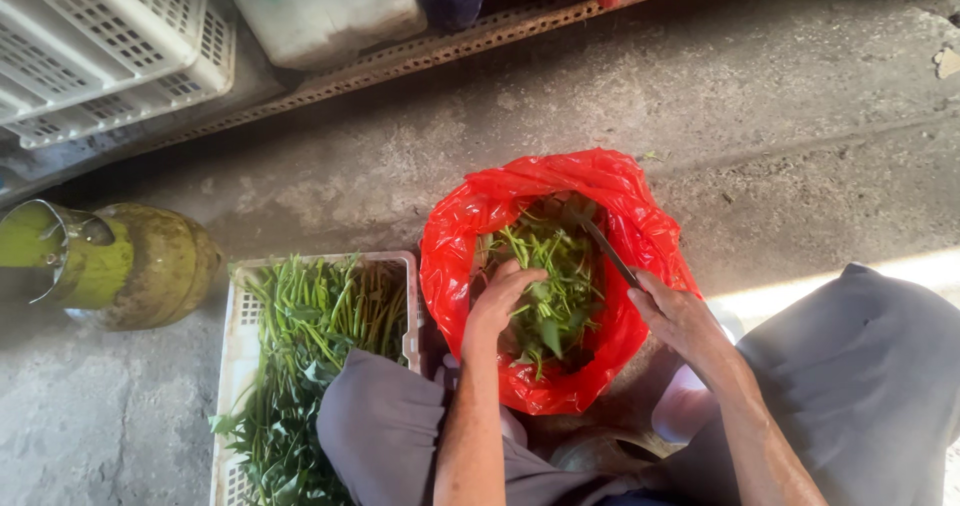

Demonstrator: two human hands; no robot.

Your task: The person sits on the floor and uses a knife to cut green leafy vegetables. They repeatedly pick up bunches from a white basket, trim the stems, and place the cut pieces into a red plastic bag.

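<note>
The left hand grips a bunch of leafy greens inside the red plastic bag on the floor; the right hand clasps a knife, blade over the bag, beside a white crate of greens

Bare forearms, grey trousers over both knees.

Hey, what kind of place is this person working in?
Probably a market stall's back area or an outdoor kitchen yard: bare concrete floor, stacked white plastic crates, a green gas cylinder, and a white slotted crate of leafy green stems beside a red plastic bag.
</note>
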